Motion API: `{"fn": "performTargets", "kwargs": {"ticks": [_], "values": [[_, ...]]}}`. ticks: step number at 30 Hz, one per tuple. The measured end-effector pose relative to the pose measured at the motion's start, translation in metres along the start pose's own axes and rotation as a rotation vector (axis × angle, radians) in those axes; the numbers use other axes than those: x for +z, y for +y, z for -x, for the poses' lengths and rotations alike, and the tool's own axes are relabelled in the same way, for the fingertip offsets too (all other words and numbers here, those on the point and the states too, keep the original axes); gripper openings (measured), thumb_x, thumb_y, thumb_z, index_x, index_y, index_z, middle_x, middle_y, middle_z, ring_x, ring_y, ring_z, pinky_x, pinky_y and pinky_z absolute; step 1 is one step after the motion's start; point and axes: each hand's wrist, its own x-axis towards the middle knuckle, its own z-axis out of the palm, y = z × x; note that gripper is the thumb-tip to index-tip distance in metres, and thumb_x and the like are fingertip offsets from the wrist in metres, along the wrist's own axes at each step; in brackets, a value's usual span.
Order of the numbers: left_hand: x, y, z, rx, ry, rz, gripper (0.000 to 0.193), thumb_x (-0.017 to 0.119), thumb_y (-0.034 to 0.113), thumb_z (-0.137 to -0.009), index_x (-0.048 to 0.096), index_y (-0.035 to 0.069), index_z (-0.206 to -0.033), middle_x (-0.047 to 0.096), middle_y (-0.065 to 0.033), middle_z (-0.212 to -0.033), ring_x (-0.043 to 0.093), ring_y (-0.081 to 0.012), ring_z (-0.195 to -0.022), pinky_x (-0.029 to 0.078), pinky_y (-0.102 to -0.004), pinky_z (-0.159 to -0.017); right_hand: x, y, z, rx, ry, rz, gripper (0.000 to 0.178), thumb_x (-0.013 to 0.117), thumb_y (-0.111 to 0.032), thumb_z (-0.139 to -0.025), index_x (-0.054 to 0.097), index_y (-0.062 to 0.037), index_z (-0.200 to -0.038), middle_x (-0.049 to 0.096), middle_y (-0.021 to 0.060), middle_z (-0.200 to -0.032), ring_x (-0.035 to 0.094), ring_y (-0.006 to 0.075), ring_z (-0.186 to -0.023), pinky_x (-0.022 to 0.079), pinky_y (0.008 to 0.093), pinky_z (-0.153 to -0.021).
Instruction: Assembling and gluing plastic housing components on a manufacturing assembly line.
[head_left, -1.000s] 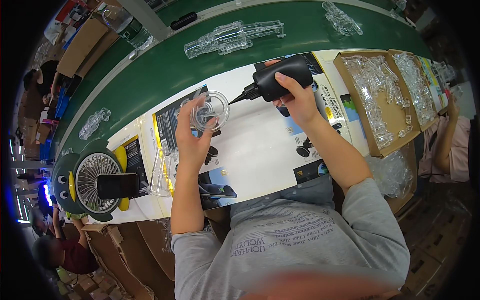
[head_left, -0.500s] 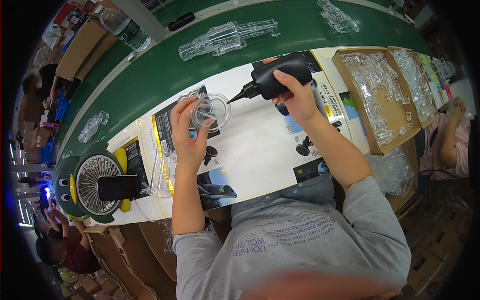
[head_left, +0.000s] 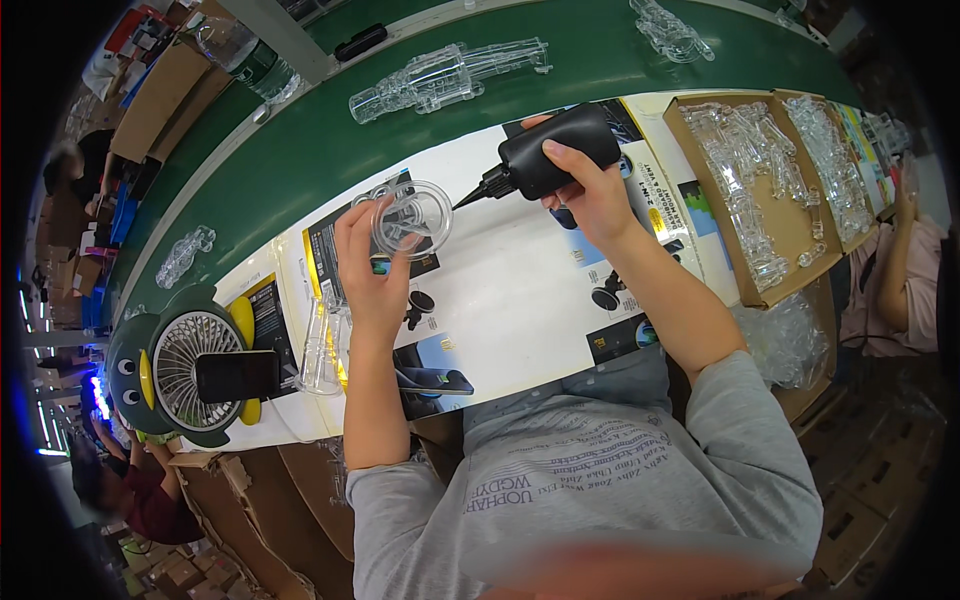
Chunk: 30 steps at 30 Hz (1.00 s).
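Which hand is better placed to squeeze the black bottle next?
Probably the right hand: it grips the bottle, whose nozzle points at the clear part. The left hand is occupied, holding the clear part.

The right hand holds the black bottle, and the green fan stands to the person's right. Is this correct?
One detail is wrong: in the head view, the green fan stands to the person's left. The right hand does hold the black bottle.

Black bottle (head_left: 565, 152), clear round part (head_left: 414, 220), green table (head_left: 300, 165), purple-lettered grey shirt (head_left: 620, 500), 2 brown trays (head_left: 778, 225)
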Motion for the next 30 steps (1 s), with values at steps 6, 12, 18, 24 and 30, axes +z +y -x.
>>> {"fn": "performTargets", "kwargs": {"ticks": [6,12,18,24,30], "values": [[0.0,0.001,0.001,-0.009,-0.006,0.027,0.043,0.07,0.005,-0.073,0.056,0.002,-0.113,0.052,-0.0128,-0.105,0.051,-0.0264,-0.098,0.042,-0.0345,-0.086,0.0,-0.001,0.0,-0.003,-0.001,-0.004,0.033,0.058,-0.021,-0.084,0.054,-0.0017,-0.111,0.061,0.0082,-0.077,0.053,0.0099,-0.051,0.041,0.0213,-0.044],[-0.002,0.003,-0.001,-0.008,-0.026,0.019,0.043,0.065,0.005,-0.077,0.054,0.002,-0.119,0.052,-0.013,-0.108,0.052,-0.0262,-0.1,0.043,-0.0338,-0.086,0.001,0.001,-0.001,-0.012,0.007,0.013,0.034,0.057,-0.022,-0.083,0.055,-0.0028,-0.111,0.062,0.0075,-0.079,0.053,0.0088,-0.05,0.041,0.0187,-0.041],[0.001,0.003,-0.002,-0.016,-0.031,0.051,0.046,0.065,0.001,-0.075,0.053,0.001,-0.119,0.056,-0.0133,-0.108,0.055,-0.0269,-0.1,0.043,-0.0336,-0.088,-0.003,0.0,0.0,-0.009,0.01,-0.007,0.032,0.058,-0.02,-0.084,0.055,-0.0023,-0.111,0.061,0.0081,-0.077,0.053,0.0097,-0.05,0.041,0.0212,-0.044],[0.0,-0.003,0.002,-0.02,-0.017,0.085,0.042,0.065,-0.001,-0.074,0.053,0.001,-0.115,0.058,-0.0126,-0.111,0.055,-0.0262,-0.103,0.041,-0.0339,-0.091,-0.002,-0.001,-0.001,-0.003,0.004,-0.003,0.032,0.058,-0.02,-0.084,0.055,-0.0025,-0.11,0.061,0.0079,-0.076,0.053,0.0096,-0.05,0.041,0.0212,-0.044],[0.003,-0.015,0.01,-0.118,0.002,0.216,0.04,0.062,0.001,-0.079,0.049,0.001,-0.117,0.057,-0.0133,-0.115,0.054,-0.025,-0.107,0.039,-0.0331,-0.094,-0.002,0.001,-0.002,-0.032,0.019,0.023,0.034,0.056,-0.023,-0.083,0.055,-0.0025,-0.111,0.062,0.0076,-0.077,0.053,0.0089,-0.049,0.041,0.0188,-0.041]]}}
